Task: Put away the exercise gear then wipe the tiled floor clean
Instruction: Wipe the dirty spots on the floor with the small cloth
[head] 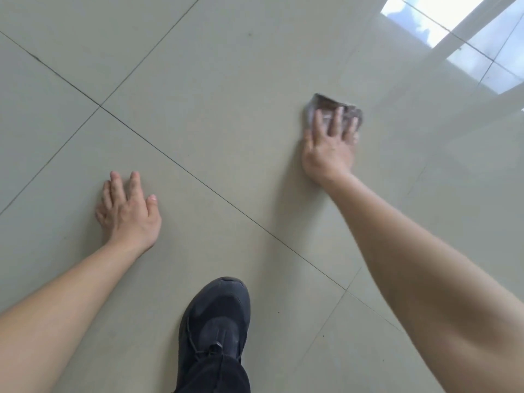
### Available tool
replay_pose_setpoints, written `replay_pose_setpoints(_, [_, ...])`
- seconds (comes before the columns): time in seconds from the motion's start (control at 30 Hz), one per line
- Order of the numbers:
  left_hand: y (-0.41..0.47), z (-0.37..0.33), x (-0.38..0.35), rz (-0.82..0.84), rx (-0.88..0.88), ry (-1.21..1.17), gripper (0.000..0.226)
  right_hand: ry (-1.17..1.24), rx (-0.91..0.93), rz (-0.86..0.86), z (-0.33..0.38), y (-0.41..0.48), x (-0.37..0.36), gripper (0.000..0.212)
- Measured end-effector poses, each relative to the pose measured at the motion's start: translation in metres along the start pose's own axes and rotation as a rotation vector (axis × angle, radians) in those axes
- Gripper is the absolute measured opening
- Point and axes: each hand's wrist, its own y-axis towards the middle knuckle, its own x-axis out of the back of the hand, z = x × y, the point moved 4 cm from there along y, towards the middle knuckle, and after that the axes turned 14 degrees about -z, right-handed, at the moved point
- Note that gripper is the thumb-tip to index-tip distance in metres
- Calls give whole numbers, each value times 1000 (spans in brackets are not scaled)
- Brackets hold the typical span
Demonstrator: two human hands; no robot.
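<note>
My right hand [329, 146] presses flat on a small crumpled grey-brown cloth [326, 104] against the pale tiled floor [226, 95], fingers spread over it; the cloth sticks out beyond my fingertips. My left hand [127, 211] lies palm down on the bare tile at the lower left, fingers apart, holding nothing. Both forearms reach in from the bottom corners. No exercise gear is in sight.
My black shoe [218, 324] and dark trouser leg stand at the bottom centre between my arms. Dark grout lines cross the floor diagonally. A bright window reflection [459, 32] shines on the tiles at the top right.
</note>
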Motion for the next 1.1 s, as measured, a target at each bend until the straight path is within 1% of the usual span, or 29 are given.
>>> replay_pose_setpoints(0.1, [2, -12, -2, -17, 4, -24, 59, 62, 487, 123, 85, -64, -16, 53])
replay_pose_setpoints(0.17, [5, -19, -2, -26, 6, -45, 58, 37, 795, 204, 113, -89, -22, 50])
replay_pose_setpoints(0.2, [8, -20, -1, -26, 13, -54, 58, 35, 891, 220, 117, -87, -21, 49])
replay_pose_setpoints(0.23, [9, -21, -1, -19, 20, -61, 58, 43, 939, 211, 114, -77, -19, 48])
replay_pose_setpoints(0.27, [11, -20, -2, -7, 20, -62, 58, 58, 936, 192, 108, -61, -17, 47])
replay_pose_setpoints(0.3, [12, -18, -2, 9, 6, -53, 58, 65, 870, 155, 98, -40, -14, 48])
replay_pose_setpoints(0.33, [13, -16, -3, 29, -18, -38, 58, 66, 744, 98, 85, -13, -9, 49])
replay_pose_setpoints(0.4, [15, -10, -2, 60, -66, -16, 57, 55, 372, -11, 49, 40, 3, 51])
replay_pose_setpoints(0.47, [17, -3, 1, 52, -110, -11, 55, 46, -5, -15, 24, 71, 8, 54])
replay_pose_setpoints(0.5, [18, -1, 3, 36, -131, -9, 54, 23, -104, 3, 24, 75, 7, 55])
replay_pose_setpoints(0.53, [18, 1, 4, 19, -146, -7, 53, 2, -120, 16, 33, 72, 6, 55])
replay_pose_setpoints(0.57, [18, 2, 5, 0, -152, -10, 52, 0, -60, 21, 49, 63, 4, 55])
replay_pose_setpoints(0.63, [19, 2, 5, -48, -143, -34, 48, 40, 206, 54, 93, 29, -3, 54])
replay_pose_setpoints(0.7, [21, 2, 6, -103, -117, -69, 44, 54, 545, 142, 137, -20, -14, 52])
replay_pose_setpoints(0.77, [25, 3, 8, -132, -75, -98, 49, 29, 874, 239, 168, -61, -24, 51])
replay_pose_setpoints(0.83, [28, 3, 8, -131, -49, -101, 49, 12, 1099, 274, 176, -57, -25, 49])
replay_pose_setpoints(0.87, [28, 4, 7, -123, -46, -93, 45, -3, 1141, 256, 173, -39, -23, 48])
replay_pose_setpoints(0.9, [28, 5, 6, -115, -47, -85, 42, -25, 1114, 231, 167, -15, -21, 48])
replay_pose_setpoints(0.93, [28, 6, 5, -104, -48, -79, 43, -34, 1011, 197, 159, 15, -16, 49])
replay_pose_setpoints(1.03, [31, 9, 7, -85, -42, -71, 43, -34, 509, 114, 137, 103, 0, 52])
replay_pose_setpoints(1.07, [33, 10, 9, -95, -30, -79, 42, -46, 405, 103, 141, 117, 2, 54])
replay_pose_setpoints(1.1, [37, 12, 12, -115, -1, -92, 43, -59, 358, 94, 154, 122, -1, 55])
